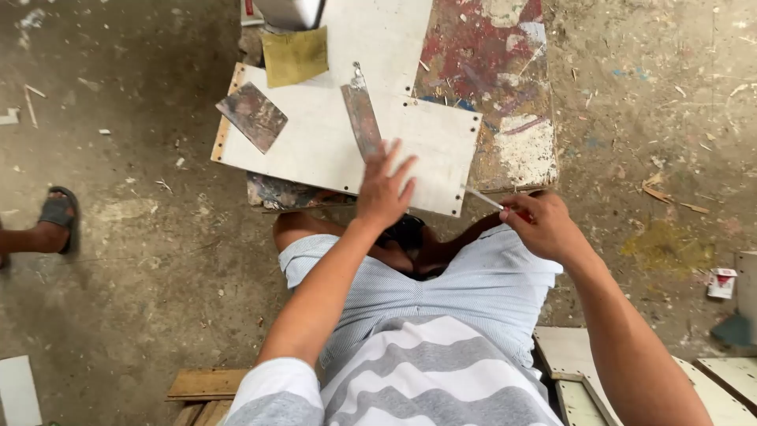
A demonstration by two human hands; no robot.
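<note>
My left hand (385,187) lies flat with fingers spread on a white board (315,142) that rests on a paint-stained work table (505,71). Its fingertips touch the lower end of a long, dirty scraper blade (361,117) lying on the board. My right hand (542,224) is closed on a thin tool with a red handle and a slim metal shaft (482,198), whose tip meets the board's right front edge near the corner.
A rusty rectangular plate (253,115) and a yellow-brown sanding sheet (294,55) lie on the board's left and top. Another person's sandalled foot (55,221) is at the left. White panels (583,371) lean at lower right; a small packet (721,282) lies on the dusty floor.
</note>
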